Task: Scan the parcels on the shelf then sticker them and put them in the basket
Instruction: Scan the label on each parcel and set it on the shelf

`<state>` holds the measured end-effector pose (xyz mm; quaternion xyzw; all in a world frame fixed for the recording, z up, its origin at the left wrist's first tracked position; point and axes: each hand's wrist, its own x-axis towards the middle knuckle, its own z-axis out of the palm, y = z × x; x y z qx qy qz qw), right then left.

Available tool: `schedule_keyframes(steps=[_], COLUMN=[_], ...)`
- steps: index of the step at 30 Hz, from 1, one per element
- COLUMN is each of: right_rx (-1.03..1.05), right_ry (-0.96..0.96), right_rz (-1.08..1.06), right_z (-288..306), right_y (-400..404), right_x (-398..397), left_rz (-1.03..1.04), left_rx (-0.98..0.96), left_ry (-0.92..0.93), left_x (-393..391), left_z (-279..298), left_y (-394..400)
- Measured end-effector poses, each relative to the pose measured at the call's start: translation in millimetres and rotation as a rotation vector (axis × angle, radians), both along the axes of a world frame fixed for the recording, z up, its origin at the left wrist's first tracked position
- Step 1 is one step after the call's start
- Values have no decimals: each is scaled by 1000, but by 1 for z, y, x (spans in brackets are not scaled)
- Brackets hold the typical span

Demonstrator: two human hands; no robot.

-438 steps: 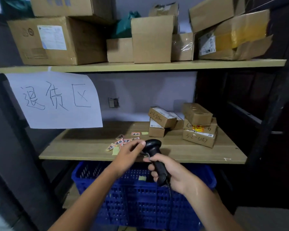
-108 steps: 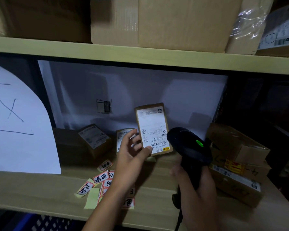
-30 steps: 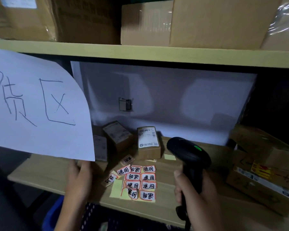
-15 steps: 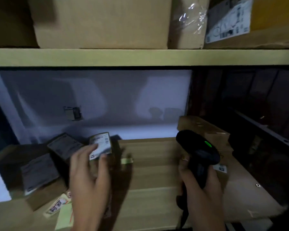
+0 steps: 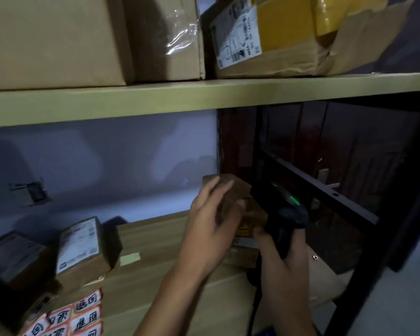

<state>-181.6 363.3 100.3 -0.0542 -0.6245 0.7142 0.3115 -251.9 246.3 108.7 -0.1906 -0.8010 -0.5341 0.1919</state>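
My left hand [image 5: 211,229] lies over the top brown parcel [image 5: 238,190] of a small stack at the right end of the wooden shelf [image 5: 155,238], fingers curled around its near side. In my right hand [image 5: 284,260] I grip a black barcode scanner [image 5: 284,209] with a green light lit, right beside that stack. Two labelled parcels, one [image 5: 83,243] upright and a darker one [image 5: 12,255], stand at the left. Red-and-white stickers [image 5: 78,316] lie at the shelf's front left. The basket is out of view.
An upper shelf board [image 5: 204,98] carries large cardboard boxes [image 5: 54,40] just overhead. A black metal shelf frame [image 5: 325,190] and upright stand close on the right. A small yellow-green paper scrap [image 5: 130,259] lies mid-shelf.
My left hand has let go of the labelled parcel at the left and moved right onto the top box of the stack. The view has swung right; the scanner stays in my right hand.
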Motion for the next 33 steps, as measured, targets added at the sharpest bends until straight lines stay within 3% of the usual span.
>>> schedule_keyframes(steps=[4, 13, 21, 23, 29, 33], right_rx=[11, -62, -51, -121, -169, -103], right_ry=[10, -32, -96, -107, -174, -182], right_rz=[87, 209, 257, 313, 421, 464], right_z=[-5, -9, 6, 9, 25, 25], right_y=[1, -3, -28, -40, -66, -83], right_x=[-12, -16, 13, 21, 31, 31], left_rz=[51, 145, 354, 423, 436, 459], left_rx=[-80, -67, -188, -89, 550, 683], left_ry=[25, 87, 297, 316, 65, 85], left_x=[-2, 9, 42, 49, 74, 84], left_z=[-8, -6, -10, -10, 4, 7], left_y=[2, -1, -33, -50, -107, -138])
